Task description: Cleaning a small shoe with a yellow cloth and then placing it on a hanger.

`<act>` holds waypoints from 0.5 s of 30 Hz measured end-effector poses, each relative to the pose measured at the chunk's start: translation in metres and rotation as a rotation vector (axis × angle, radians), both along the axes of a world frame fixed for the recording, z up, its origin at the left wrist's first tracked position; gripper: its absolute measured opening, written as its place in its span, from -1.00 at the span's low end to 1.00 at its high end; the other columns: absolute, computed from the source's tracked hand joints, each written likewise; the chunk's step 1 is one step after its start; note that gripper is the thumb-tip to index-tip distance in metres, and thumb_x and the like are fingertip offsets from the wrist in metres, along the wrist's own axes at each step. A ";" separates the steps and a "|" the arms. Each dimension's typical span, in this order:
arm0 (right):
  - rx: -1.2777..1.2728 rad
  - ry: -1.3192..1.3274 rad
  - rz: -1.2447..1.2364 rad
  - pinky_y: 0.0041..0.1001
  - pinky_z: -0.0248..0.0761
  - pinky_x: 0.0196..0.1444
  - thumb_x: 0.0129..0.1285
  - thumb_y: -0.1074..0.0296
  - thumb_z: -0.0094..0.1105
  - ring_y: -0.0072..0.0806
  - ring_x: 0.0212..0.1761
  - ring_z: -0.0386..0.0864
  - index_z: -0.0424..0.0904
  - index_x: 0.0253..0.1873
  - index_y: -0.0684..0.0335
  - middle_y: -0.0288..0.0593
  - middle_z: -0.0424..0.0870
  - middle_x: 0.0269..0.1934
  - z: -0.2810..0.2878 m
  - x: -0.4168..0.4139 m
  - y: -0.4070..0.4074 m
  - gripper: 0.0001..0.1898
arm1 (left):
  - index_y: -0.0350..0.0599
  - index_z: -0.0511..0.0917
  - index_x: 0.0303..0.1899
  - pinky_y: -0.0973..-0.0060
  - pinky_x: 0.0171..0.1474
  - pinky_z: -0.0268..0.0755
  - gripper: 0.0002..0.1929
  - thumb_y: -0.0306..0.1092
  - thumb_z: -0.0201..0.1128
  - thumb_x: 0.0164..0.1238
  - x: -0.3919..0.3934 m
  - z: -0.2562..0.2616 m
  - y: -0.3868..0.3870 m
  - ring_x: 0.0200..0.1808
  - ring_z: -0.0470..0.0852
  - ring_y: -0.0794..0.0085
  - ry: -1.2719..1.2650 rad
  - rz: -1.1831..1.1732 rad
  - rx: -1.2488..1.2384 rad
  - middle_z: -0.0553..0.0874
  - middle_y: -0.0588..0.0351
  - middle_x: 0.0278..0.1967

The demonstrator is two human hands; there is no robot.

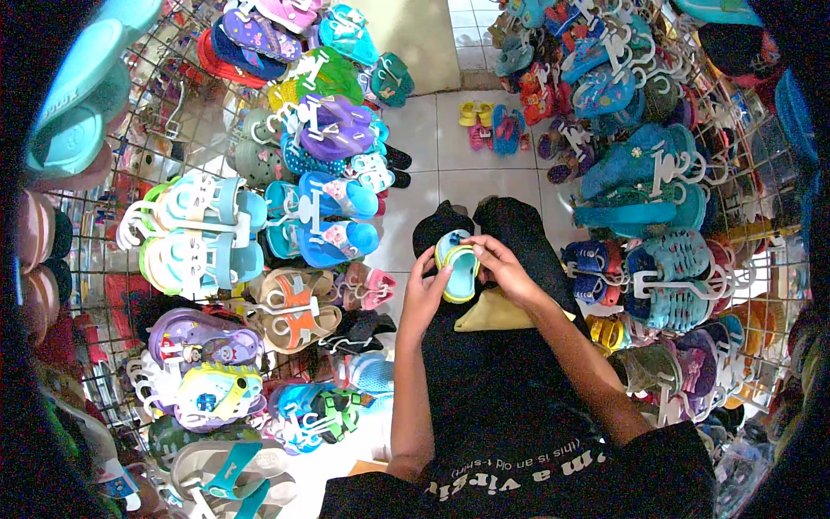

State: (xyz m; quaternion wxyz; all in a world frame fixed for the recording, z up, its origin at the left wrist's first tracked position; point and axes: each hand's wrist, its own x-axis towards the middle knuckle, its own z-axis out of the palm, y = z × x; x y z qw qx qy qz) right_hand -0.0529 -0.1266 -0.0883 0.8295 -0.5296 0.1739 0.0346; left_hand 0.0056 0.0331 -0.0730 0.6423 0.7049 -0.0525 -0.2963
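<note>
A small child's clog [462, 276], pale blue inside with a yellow-green rim, is held upright over my lap. Behind its upper edge shows a second pale blue piece [450, 241] with a dark blue detail; whether it is the other clog of a pair I cannot tell. My left hand [425, 285] grips the clog from the left, thumb on its side. With the thumb and fingers at the top right edge, my right hand [499, 263] pinches it too. A folded yellow cloth [493, 313] lies across my lap just below the clog.
Wire grid racks [771, 363] stand close on both sides, hung with children's sandals on white plastic hangers. White cat-face sandals [194, 233] and blue slippers [337, 220] jut out at left, teal sandals [635, 181] at right. Small shoes [489, 126] hang low over the tiled floor [408, 139] ahead.
</note>
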 end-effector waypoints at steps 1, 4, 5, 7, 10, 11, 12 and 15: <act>-0.006 -0.008 0.006 -0.67 0.18 -0.36 0.38 0.14 -0.10 -0.71 -0.42 0.30 0.44 0.07 0.12 -0.43 0.45 -0.28 0.001 -0.001 0.000 -0.71 | -0.26 0.22 0.22 0.56 -0.02 0.39 -0.48 -0.28 0.16 0.31 -0.001 0.002 -0.002 -0.04 0.53 0.42 0.063 0.070 -0.143 0.45 -0.05 0.05; -0.041 -0.090 0.050 -0.68 0.22 -0.39 0.37 0.17 -0.07 -0.73 -0.44 0.31 0.45 0.06 0.13 -0.42 0.45 -0.31 0.014 -0.009 0.003 -0.73 | -0.20 0.22 0.23 0.54 0.08 0.33 -0.53 -0.14 -0.02 0.42 -0.006 0.002 -0.003 0.05 0.46 0.51 0.246 0.081 -0.164 0.46 0.07 0.03; -0.051 -0.086 0.059 -0.68 0.25 -0.36 0.37 0.18 -0.07 -0.72 -0.42 0.33 0.45 0.07 0.13 -0.41 0.46 -0.30 0.010 -0.008 0.004 -0.73 | -0.18 0.22 0.23 0.53 0.08 0.33 -0.52 -0.08 -0.07 0.43 -0.007 0.002 -0.006 0.04 0.46 0.54 0.417 0.080 -0.205 0.47 0.11 0.02; -0.049 -0.102 0.043 -0.66 0.30 -0.30 0.37 0.20 -0.07 -0.72 -0.37 0.37 0.44 0.08 0.14 -0.40 0.48 -0.26 0.015 -0.009 0.007 -0.72 | -0.15 0.22 0.23 0.51 0.04 0.37 -0.52 -0.04 -0.14 0.45 -0.008 -0.008 -0.008 0.00 0.51 0.52 0.469 0.095 -0.233 0.50 0.11 0.00; -0.140 -0.102 0.038 -0.64 0.33 -0.25 0.37 0.24 -0.06 -0.69 -0.32 0.41 0.43 0.10 0.16 -0.37 0.49 -0.24 0.023 -0.009 0.001 -0.72 | -0.12 0.29 0.18 0.44 -0.05 0.48 -0.51 0.03 -0.27 0.45 -0.003 -0.017 -0.016 -0.08 0.59 0.40 0.449 0.105 -0.376 0.54 0.08 0.03; -0.155 -0.132 0.019 -0.58 0.36 -0.20 0.34 0.27 -0.03 -0.61 -0.25 0.44 0.43 0.10 0.18 -0.32 0.49 -0.22 0.024 -0.011 -0.004 -0.72 | -0.12 0.29 0.18 0.44 -0.05 0.48 -0.51 0.03 -0.27 0.45 -0.002 -0.018 -0.017 -0.08 0.59 0.40 0.448 0.105 -0.376 0.54 0.08 0.03; -0.292 -0.124 -0.016 -0.55 0.36 -0.16 0.31 0.29 0.00 -0.56 -0.22 0.45 0.44 0.09 0.19 -0.29 0.50 -0.22 0.028 -0.014 -0.012 -0.71 | -0.12 0.25 0.21 0.39 -0.04 0.49 -0.49 0.04 -0.30 0.44 0.002 -0.003 -0.026 -0.06 0.58 0.37 0.473 0.075 -0.484 0.49 0.07 0.10; -0.764 -0.086 0.004 -0.45 0.36 -0.05 0.18 0.30 0.13 -0.33 -0.11 0.49 0.45 0.07 0.19 -0.12 0.50 -0.17 0.047 -0.021 -0.033 -0.66 | -0.16 0.20 0.25 0.35 -0.19 0.55 -0.46 0.02 -0.33 0.44 0.016 0.015 -0.034 -0.09 0.59 0.29 0.463 0.049 -0.687 0.42 0.04 0.19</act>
